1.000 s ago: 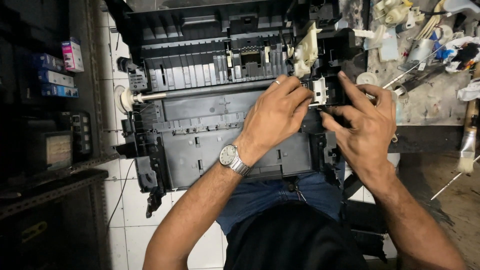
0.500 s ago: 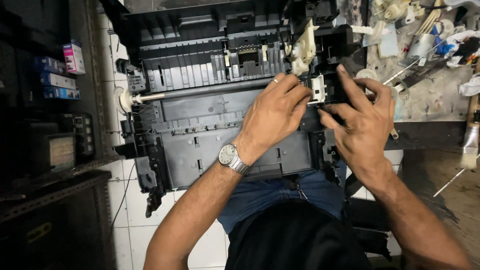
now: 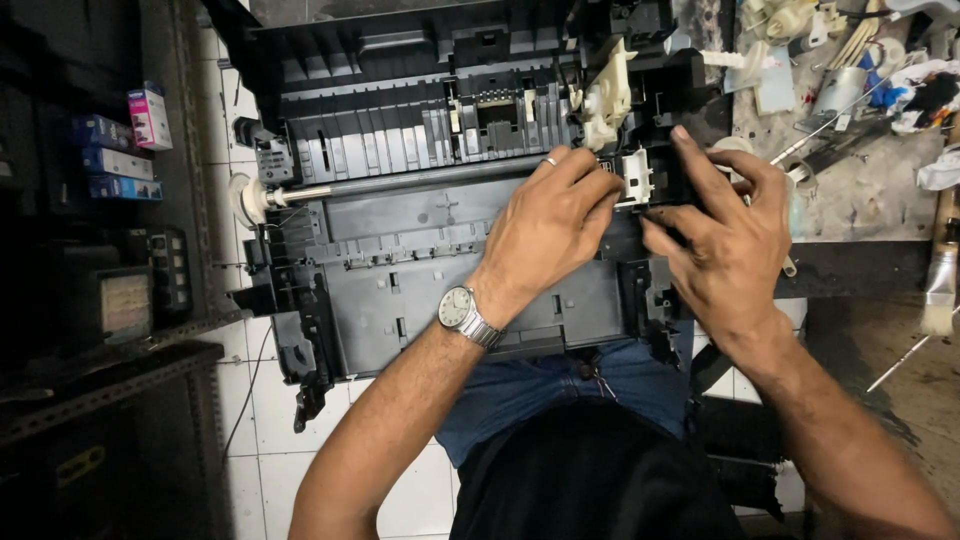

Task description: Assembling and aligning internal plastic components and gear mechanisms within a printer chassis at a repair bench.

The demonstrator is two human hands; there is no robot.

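Observation:
A stripped-down dark grey printer chassis (image 3: 400,270) rests on my lap, with a metal roller shaft (image 3: 400,183) running across it to a white gear at its left end. My left hand (image 3: 550,225), wearing a wristwatch and a ring, presses its fingertips on a small white plastic part (image 3: 636,177) at the chassis's right side. From the right, my right hand (image 3: 725,240) grips the black housing around that same part. A cream-coloured gear assembly (image 3: 605,95) sits just above both hands.
A cluttered grey workbench (image 3: 860,190) at the right holds loose parts, tools and rags, with a paintbrush (image 3: 940,280) at its edge. Small coloured boxes (image 3: 120,150) stand on dark shelving at the left. White floor tiles (image 3: 260,410) show below.
Both hands stay on the white part at the chassis's right side; my right-hand fingers have shifted slightly over the black housing. The chassis has not moved.

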